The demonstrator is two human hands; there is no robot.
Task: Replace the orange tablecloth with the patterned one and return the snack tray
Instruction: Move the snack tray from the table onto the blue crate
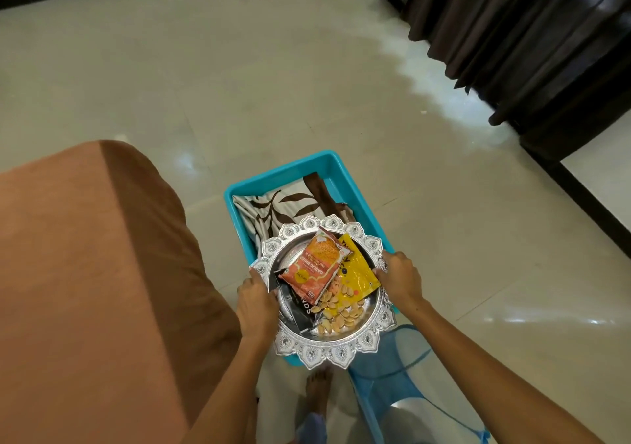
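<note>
Left of the person — table: draped in the orange tablecloth (85, 255), cloth hanging down its side.
Far right: dark curtains (529, 43) reaching the tiled floor (205, 78).
Floor ahead: blue tub (273, 178) holding the folded patterned cloth (273, 211).
Over the tub: silver snack tray (327, 354) with packets and nuts — partly hiding the cloth.
Left hand (256, 303): fingers curled round the tray's left rim.
Right hand (401, 278): gripping the right rim.
</note>
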